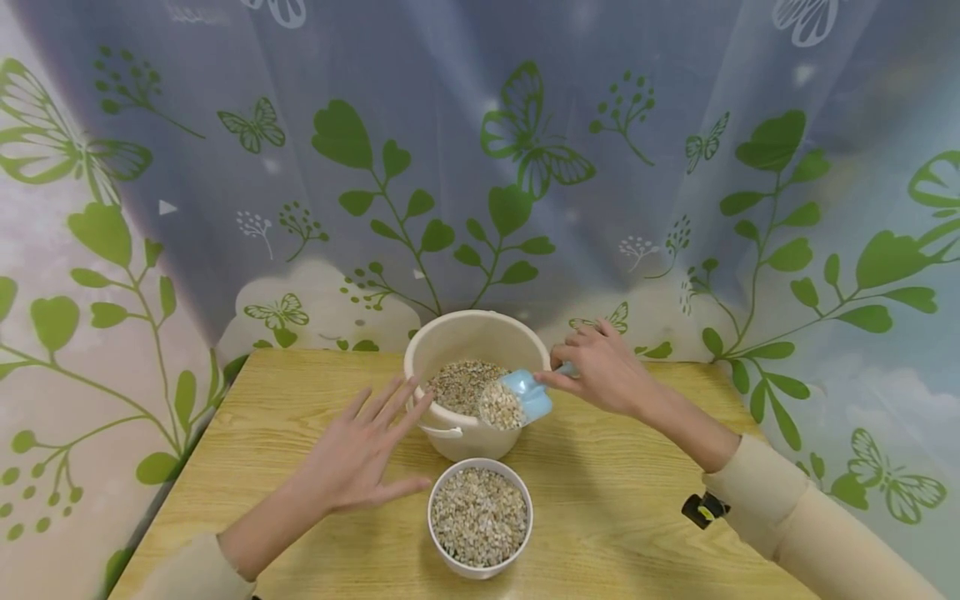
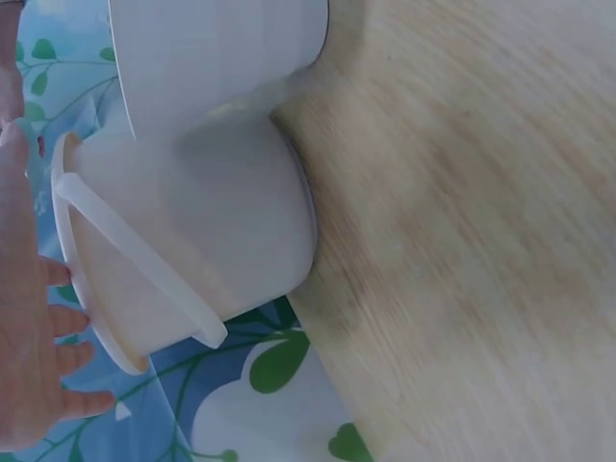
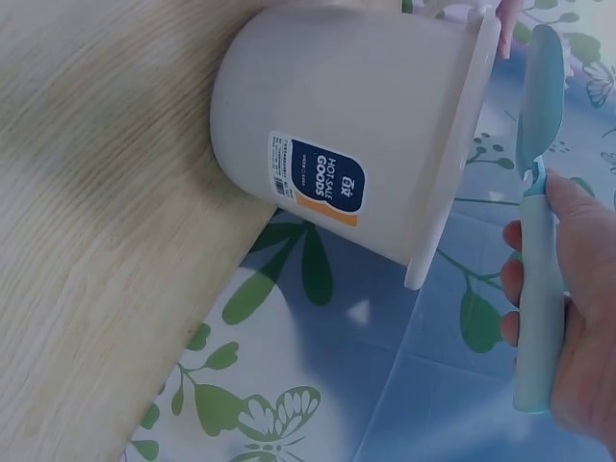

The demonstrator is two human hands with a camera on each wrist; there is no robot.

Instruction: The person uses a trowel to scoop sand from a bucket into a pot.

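My right hand point(image 1: 603, 367) grips the handle of a light blue scoop point(image 1: 531, 395). Pale, grainy material point(image 1: 500, 406) fills the scoop, which hangs over the near right part of a cream bucket point(image 1: 480, 323). Inside the bucket lies more of the grain. In the right wrist view, fingers and thumb wrap round the scoop's handle point(image 3: 539, 308). With fingers spread, my left hand point(image 1: 367, 454) is at the bucket's left rim; whether it touches is unclear. Close in front of the bucket stands a white bowl point(image 1: 432, 521) heaped with the same grain.
The bucket's white carrying handle point(image 2: 144, 260) hangs down on its near side. All stands on a wood-grain table point(image 1: 600, 500). A curtain point(image 1: 450, 167) printed with leaves and butterflies hangs right behind and beside the table. A dark device point(image 1: 705, 509) is on the right wrist.
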